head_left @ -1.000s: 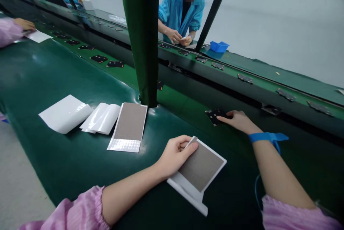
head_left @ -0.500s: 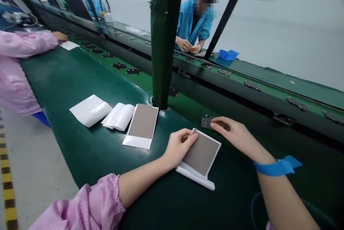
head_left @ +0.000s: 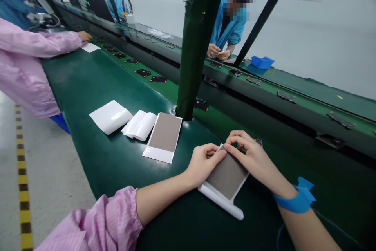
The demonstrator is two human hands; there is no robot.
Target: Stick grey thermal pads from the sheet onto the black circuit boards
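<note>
A sheet with a grey-brown face and white backing (head_left: 228, 178) lies under my hands, its lower end curled into a white roll. My left hand (head_left: 205, 163) grips the sheet's upper left edge between thumb and fingers. Close against it, my right hand (head_left: 249, 156) pinches at the sheet's top corner; the exact bit between its fingertips is hidden. A blue band (head_left: 295, 200) circles my right wrist. Behind the right hand a small circuit board (head_left: 259, 141) shows only in part.
Another grey-faced sheet (head_left: 166, 132) and curled white sheets (head_left: 110, 116) lie to the left. Several black boards (head_left: 158, 79) line the green belt beyond the table. A green post (head_left: 195, 47) rises ahead. A pink-sleeved person (head_left: 38, 47) and a blue-clad person (head_left: 235, 24) work nearby.
My right hand has left the circuit board and moved left to the sheet's top corner beside my left hand. The left hand keeps its grip. The view has turned slightly left.
</note>
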